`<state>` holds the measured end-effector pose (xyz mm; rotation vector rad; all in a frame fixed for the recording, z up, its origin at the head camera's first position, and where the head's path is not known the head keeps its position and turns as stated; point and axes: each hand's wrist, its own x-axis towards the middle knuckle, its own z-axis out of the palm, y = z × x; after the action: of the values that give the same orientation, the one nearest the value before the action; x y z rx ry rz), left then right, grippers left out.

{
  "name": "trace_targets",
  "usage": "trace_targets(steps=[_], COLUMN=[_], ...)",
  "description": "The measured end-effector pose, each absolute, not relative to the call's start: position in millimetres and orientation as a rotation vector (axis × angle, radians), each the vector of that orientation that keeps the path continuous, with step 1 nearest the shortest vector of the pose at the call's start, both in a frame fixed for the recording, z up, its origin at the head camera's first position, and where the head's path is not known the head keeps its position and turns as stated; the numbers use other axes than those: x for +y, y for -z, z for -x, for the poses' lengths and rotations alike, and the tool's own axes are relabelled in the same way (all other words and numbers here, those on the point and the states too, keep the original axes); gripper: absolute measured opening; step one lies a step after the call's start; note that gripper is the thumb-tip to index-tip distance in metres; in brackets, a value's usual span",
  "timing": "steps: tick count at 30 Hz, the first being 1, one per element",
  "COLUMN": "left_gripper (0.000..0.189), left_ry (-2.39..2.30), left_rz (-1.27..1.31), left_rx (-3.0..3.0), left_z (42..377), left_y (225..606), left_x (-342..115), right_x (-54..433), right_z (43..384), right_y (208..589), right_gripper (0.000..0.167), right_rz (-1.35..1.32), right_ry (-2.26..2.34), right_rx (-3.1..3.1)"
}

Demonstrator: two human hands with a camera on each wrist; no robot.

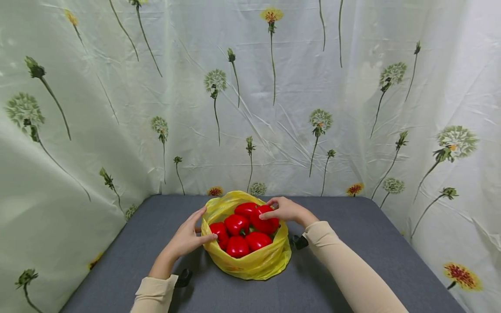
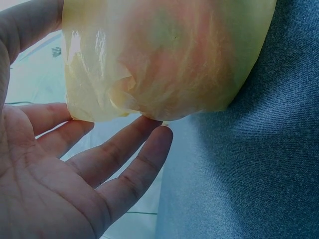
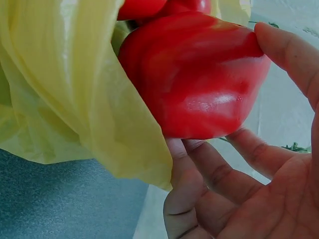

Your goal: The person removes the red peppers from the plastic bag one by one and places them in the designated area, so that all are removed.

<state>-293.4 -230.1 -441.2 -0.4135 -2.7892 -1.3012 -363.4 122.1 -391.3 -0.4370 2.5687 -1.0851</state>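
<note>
A yellow plastic bag (image 1: 250,265) with a rolled-down mouth sits on the grey table, full of several red bell peppers (image 1: 236,225). At its right rim my right hand (image 1: 287,210) grips one large bell pepper (image 3: 194,79), thumb on one side and fingers on the other. That pepper sits at the bag's edge, against other peppers. My left hand (image 1: 187,236) holds the bag's left side, the thumb over the rim and the fingers along the outside. In the left wrist view, red shows through the thin bag (image 2: 174,64), and the fingertips touch its lower edge.
The dark grey table (image 1: 129,256) extends around the bag. Behind and beside it hangs a pale curtain (image 1: 250,121) printed with dandelions. Dark bands (image 1: 184,278) are strapped at both wrists, below the cream sleeves.
</note>
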Motion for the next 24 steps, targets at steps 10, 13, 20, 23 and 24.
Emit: trace_targets(steps=[10,13,20,23,24], left_gripper=[0.102,0.102,0.103,0.103,0.103], left_ry=[1.299,1.296,1.305,1.309,1.310], left_rz=[0.417,0.415,0.415,0.415,0.416], left_rx=[-2.792,-2.790,-2.784,-2.783,-2.783], left_z=[293,294,294,294,294], left_y=[442,442,443,443,443], left_x=[-231,-231,-231,-231,-231], right_x=[131,134,143,146,148], right_z=[364,364,365,365,365], right_y=[381,378,373,371,371], right_gripper=[0.061,0.063,0.066,0.068,0.068], right_rz=[0.406,0.395,0.359,0.350,0.341], right_ry=[1.124,1.140,1.159,1.172,1.185], right_rx=[2.563,2.560,2.571,2.576,2.570])
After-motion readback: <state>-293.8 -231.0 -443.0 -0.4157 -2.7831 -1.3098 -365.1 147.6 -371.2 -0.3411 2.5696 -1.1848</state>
